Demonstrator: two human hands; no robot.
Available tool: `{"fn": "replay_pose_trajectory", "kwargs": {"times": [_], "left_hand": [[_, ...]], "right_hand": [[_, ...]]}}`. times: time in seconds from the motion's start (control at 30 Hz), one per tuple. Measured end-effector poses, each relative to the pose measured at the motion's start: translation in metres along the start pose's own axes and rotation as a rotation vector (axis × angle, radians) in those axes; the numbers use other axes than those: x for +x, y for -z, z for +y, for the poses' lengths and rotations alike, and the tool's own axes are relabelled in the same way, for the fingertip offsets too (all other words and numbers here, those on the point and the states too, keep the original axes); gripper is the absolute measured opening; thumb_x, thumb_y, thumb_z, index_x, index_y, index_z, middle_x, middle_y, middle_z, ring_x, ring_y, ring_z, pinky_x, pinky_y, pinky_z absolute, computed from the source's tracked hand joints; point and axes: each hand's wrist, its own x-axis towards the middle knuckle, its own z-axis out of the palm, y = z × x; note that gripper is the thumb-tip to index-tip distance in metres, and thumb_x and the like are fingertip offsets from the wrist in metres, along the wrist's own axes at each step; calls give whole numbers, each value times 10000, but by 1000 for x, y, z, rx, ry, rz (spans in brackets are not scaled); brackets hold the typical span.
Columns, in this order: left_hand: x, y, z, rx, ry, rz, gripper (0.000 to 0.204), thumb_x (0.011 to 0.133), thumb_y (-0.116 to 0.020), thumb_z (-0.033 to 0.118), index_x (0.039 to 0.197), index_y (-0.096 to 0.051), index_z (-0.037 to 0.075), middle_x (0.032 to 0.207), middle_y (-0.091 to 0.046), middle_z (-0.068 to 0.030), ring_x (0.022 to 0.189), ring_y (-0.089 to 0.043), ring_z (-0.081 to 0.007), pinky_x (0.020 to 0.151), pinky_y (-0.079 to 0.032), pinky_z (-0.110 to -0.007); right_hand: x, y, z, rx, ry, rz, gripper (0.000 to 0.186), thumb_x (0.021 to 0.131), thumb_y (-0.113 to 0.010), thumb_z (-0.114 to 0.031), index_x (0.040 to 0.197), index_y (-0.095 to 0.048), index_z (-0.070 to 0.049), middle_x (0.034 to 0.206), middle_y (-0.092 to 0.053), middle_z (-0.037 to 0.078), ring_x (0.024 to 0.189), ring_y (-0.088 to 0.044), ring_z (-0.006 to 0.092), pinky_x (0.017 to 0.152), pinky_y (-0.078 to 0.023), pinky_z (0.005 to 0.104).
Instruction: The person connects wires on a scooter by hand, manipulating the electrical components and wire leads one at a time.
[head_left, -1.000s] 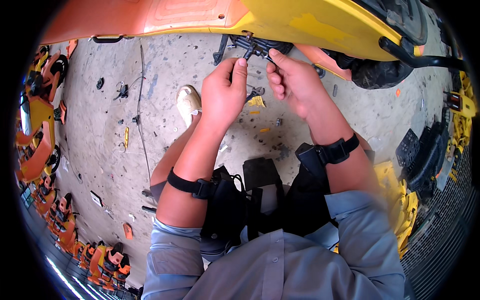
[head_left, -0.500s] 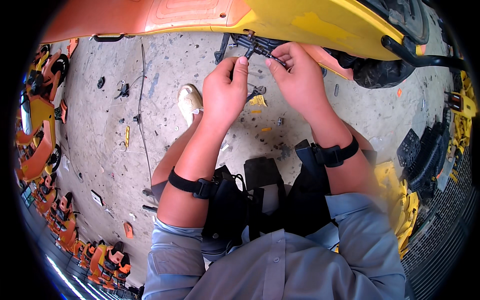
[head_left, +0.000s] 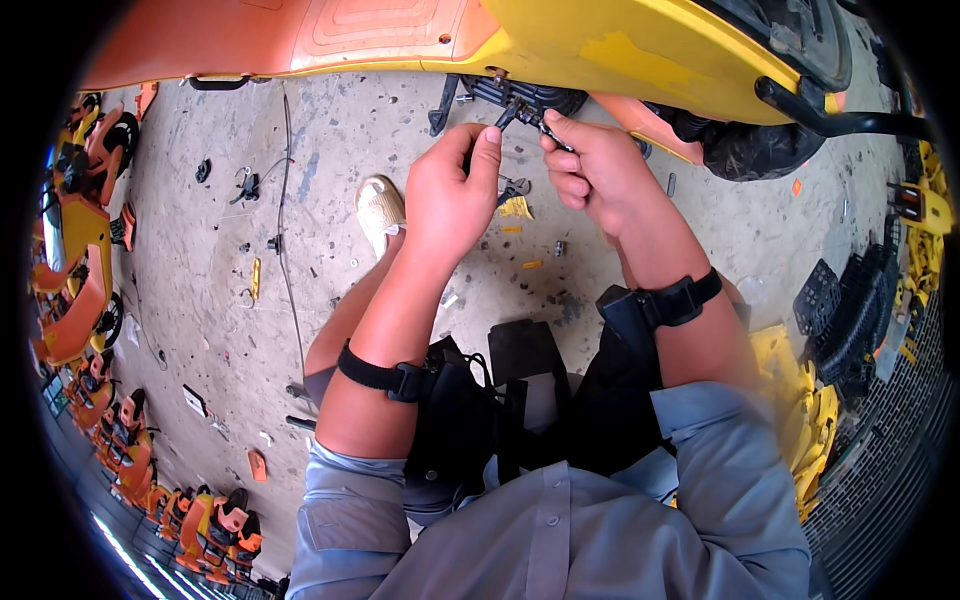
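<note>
Below the edge of the orange-and-yellow body panel (head_left: pixel 400 45), both hands are at a dark metal linkage part (head_left: pixel 518 110) with short joined arms. My left hand (head_left: pixel 455 185) pinches its left arm between thumb and curled fingers. From the right, my right hand (head_left: pixel 605 165) is closed on a thin dark rod-like piece (head_left: pixel 560 143) that meets the part; whether it is a tool or part of the linkage I cannot tell. Behind them shows a black ribbed piece (head_left: pixel 560 98) under the panel. What lies inside both palms is hidden.
On the concrete floor below my hands lie a pliers-like tool (head_left: pixel 515 188), a yellow scrap (head_left: pixel 516 207) and a small metal socket-like piece (head_left: pixel 560 247). A black cable (head_left: pixel 283 220) runs along the left. Orange vehicles (head_left: pixel 85 270) line the left; yellow panels (head_left: pixel 790 400) stand at right.
My right hand has shifted slightly right and down, and its fingers have gone from a spread pinch to curling round the rod-like piece. My left hand has dropped a little, still holding.
</note>
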Motion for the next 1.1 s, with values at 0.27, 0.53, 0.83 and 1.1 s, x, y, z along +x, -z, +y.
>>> {"fn": "replay_pose_trajectory", "kwargs": {"times": [0.27,0.53,0.83,1.1], "left_hand": [[5,1,-4,-78,144,25,346,1023,-599,315,1025,-693,-19,748,-677,-125,681,-613,-179,679,-504,-334],[7,1,-9,-104,161,17,355,1025,-598,321,1004,-692,-21,762,-681,-120,700,-611,-167,691,-506,-332],[7,0,-7,-123,134,7,360,1034,-580,320,1004,-688,-23,749,-667,-110,706,-600,-159,698,-503,-329],[7,-1,-4,-151,162,-14,350,1033,-587,310,1025,-683,-27,765,-666,-108,711,-582,-145,700,-497,-316]], "right_hand": [[-2,-14,4,-441,275,196,408,1020,-585,-410,956,-674,-17,697,-557,-21,601,-475,74,553,-385,234],[6,-11,11,-581,401,232,276,1002,-635,-294,938,-673,-28,731,-582,-26,656,-493,63,610,-414,223],[5,-8,8,-343,362,160,313,986,-641,-304,934,-651,5,674,-625,39,612,-582,139,590,-477,289],[8,-13,15,-519,509,240,286,1020,-598,-291,925,-631,-24,708,-588,-5,613,-536,94,582,-443,252]]}}
